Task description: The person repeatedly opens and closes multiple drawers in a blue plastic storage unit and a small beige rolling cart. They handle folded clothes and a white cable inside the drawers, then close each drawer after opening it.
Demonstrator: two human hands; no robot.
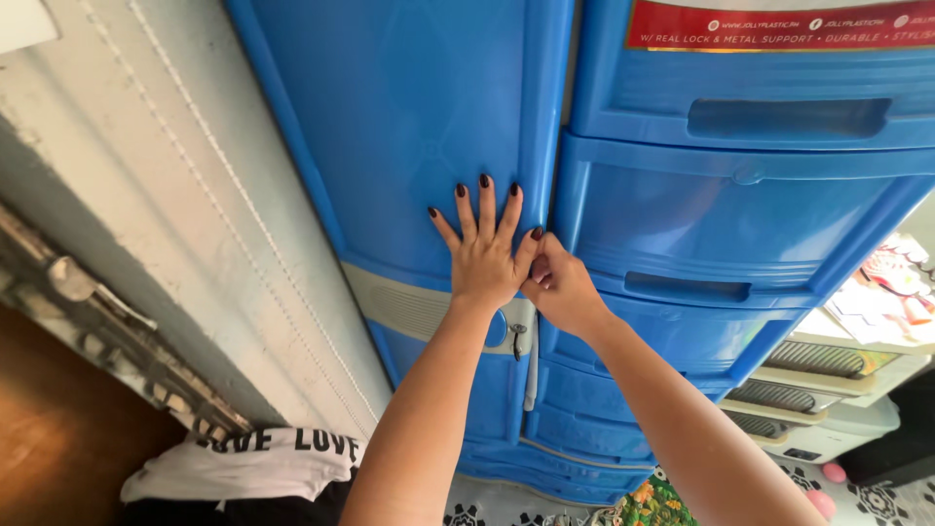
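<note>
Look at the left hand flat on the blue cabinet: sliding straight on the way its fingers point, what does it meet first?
The left hand would likely meet nothing at first: only the smooth blue cabinet door shows ahead, up to the picture's edge.

The blue plastic cabinet door (409, 127) stands tall at the left of the unit, its smooth face marked with a faint moulded pattern and a raised blue frame along both long edges. It appears shut, its right edge lying close against the drawer column. A grey band (399, 307) crosses it lower down, ending at the right in a grey handle (529, 360) that runs downward, with a small round blue lock (497, 329) and a key hanging just beside it. Below the band the door carries on in blue toward the floor.
</note>
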